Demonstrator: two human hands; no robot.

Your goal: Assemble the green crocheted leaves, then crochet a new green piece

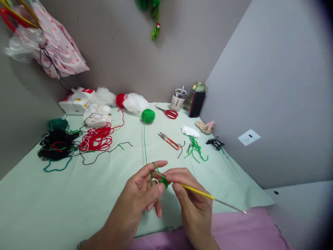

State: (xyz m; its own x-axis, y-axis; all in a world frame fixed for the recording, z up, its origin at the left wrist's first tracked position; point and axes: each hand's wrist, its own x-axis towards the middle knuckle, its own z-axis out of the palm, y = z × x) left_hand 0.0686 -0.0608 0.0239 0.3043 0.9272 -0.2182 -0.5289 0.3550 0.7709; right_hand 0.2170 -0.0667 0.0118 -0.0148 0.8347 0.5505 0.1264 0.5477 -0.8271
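Note:
Between the fingertips of my left hand (144,191) is a small green crochet piece (164,182), pinched by thumb and fingers. Green yarn loops over the raised left index finger and runs back across the table to a green yarn ball (148,116). My right hand (194,201) is closed on a crochet hook (199,192) with a yellow grip and metal ends. The hook's near tip meets the green piece, though the fingers partly hide the stitches. Its other end points down to the right, past my hand.
Thread snips (170,141) and red-handled scissors (168,112) lie beyond my hands. Green yarn scraps (195,148) are at right. Red yarn (96,138) and black yarn (58,144) lie tangled at left. White stuffing (135,103), a pen cup (179,99) and a phone (197,104) stand along the back.

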